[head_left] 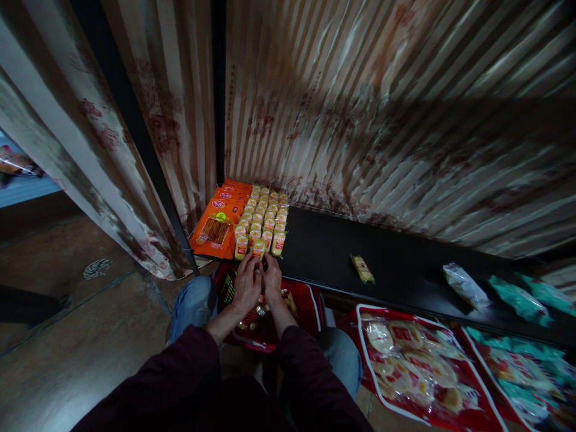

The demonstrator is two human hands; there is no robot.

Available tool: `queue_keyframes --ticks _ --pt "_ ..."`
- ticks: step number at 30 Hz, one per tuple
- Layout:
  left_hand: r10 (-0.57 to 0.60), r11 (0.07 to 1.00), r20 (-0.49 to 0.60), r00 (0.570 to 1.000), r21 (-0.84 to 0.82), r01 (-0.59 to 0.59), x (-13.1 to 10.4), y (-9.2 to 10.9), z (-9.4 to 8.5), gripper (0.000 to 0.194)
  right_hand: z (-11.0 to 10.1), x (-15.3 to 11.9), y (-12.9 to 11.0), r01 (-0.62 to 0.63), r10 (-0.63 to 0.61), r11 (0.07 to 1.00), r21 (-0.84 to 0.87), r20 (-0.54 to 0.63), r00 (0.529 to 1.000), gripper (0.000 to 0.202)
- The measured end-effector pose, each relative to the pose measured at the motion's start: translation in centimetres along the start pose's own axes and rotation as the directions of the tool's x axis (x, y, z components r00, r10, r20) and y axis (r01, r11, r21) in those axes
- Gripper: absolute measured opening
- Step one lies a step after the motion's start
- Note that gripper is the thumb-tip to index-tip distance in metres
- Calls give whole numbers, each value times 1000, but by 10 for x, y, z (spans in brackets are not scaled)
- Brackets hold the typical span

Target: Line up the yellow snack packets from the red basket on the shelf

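Observation:
Side by side at the front edge of a black shelf (324,243), my left hand (247,282) and my right hand (272,277) have their fingers bent around a small yellow packet (258,248). It lies at the front of several rows of like yellow packets (268,211). Left of these rows lie orange bags (218,225) with a see-through window. Below my hands, between my knees, stands a red basket (310,312) with shiny wrapped packets in it, partly hidden by my wrists.
One yellow packet (362,269) lies apart on the shelf. Farther right are a whitish packet (465,286) and green packets (519,300). A red basket (366,354) of round packaged food stands below right. Curtains (342,120) hang behind; a dark post (135,126) rises at left.

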State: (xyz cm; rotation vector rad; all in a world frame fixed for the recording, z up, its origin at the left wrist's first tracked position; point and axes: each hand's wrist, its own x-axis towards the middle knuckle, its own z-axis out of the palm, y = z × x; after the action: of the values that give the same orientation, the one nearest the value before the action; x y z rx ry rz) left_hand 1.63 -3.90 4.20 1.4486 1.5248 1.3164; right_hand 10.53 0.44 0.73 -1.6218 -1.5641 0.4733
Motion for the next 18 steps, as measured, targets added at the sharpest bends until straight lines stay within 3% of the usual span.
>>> queue_keyframes --ticks 9,18 --pt "136 968 22 990 210 -138 2 -10 -2 43 2 4 -3 -8 7 996 93 13 1000 35" --pt "245 890 19 969 393 -233 2 -21 -11 50 4 2 -13 -10 11 995 97 -4 1000 21"
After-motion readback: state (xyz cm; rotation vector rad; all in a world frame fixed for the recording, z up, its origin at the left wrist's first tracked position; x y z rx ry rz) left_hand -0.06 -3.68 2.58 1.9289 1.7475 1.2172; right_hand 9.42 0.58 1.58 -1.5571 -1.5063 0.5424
